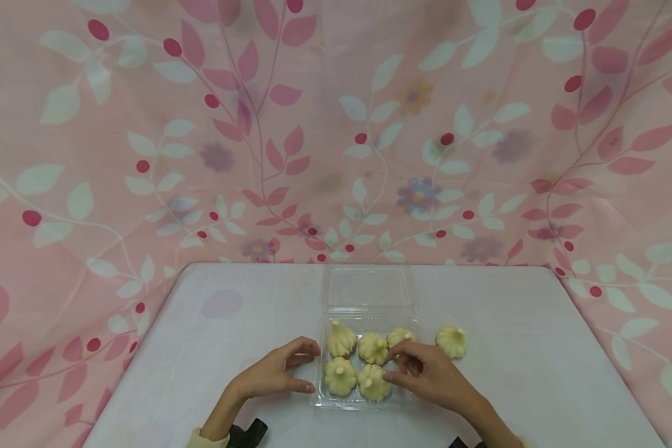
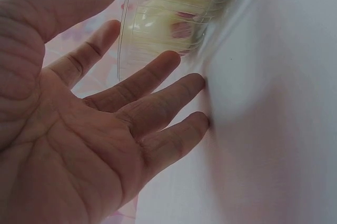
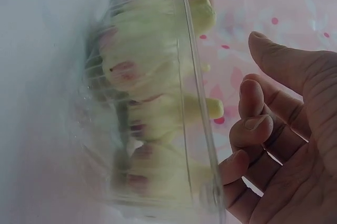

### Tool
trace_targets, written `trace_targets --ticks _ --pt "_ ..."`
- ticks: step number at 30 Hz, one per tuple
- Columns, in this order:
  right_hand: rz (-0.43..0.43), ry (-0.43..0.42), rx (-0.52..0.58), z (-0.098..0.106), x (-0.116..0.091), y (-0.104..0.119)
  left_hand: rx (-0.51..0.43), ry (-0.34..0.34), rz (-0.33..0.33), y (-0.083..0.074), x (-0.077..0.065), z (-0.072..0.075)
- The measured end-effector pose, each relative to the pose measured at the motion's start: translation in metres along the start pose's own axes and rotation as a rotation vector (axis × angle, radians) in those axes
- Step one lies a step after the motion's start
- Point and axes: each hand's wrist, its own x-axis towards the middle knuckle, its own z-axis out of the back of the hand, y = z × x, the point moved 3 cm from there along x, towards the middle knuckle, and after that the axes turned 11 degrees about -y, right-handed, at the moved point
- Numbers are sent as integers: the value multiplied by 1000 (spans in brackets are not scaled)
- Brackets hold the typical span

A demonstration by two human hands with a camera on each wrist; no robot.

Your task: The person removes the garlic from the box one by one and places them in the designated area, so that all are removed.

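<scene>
A clear plastic box [image 1: 353, 404] with its lid folded back holds several pale yellow garlic bulbs with short stems. Two bulbs, a front one [image 1: 340, 376] and a back one [image 1: 341, 339], fill its left column. Beside its left wall is my left hand [image 1: 277, 370], fingers spread and holding nothing; two fingertips meet the white tabletop in the left wrist view. Over the box's right front part hangs my right hand [image 1: 431, 376], fingers loosely bent, thumb apart, nothing between them. Its fingertips are by the middle front bulb [image 1: 374, 383] and partly cover the back right bulb [image 1: 400, 336].
One more garlic bulb [image 1: 451, 341] lies on the white table [image 1: 515, 348], right of the box. The transparent lid [image 1: 369, 289] lies toward the table's back edge. A pink leaf-patterned cloth [image 1: 325, 124] hangs behind.
</scene>
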Motion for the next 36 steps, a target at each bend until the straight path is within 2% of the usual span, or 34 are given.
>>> trace_targets --ticks 8,20,36 --pt "-31 40 -53 -10 -4 -17 -3 1 -3 -1 1 0" --pt "-87 82 -67 -22 -4 -16 4 10 -2 -3 1 1" --pt "-103 136 -74 -33 -7 -17 9 8 -6 -4 1 0"
